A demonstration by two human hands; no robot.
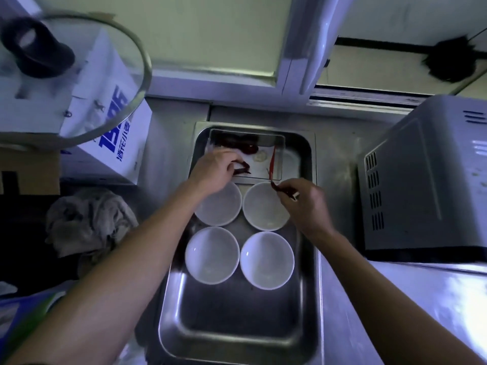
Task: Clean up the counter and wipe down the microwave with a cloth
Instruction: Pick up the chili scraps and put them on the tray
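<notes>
A steel tray [237,325] lies on the counter and holds several white bowls [212,255] and, at its far end, a clear plastic box [276,159] with dried red chillies. My left hand [213,169] reaches into the box and pinches a dark red chilli [241,168]. My right hand [303,201] hovers over the far right bowl [263,206] and pinches another red chilli [276,187] by its stem. The silver microwave [427,180] stands to the right of the tray. A crumpled grey cloth [87,219] lies to the left.
A white carton with blue print [116,122] stands at the back left, with a glass lid [79,75] and its black knob in front of it. A window frame [303,48] runs along the back. A steel surface [421,299] lies at the front right.
</notes>
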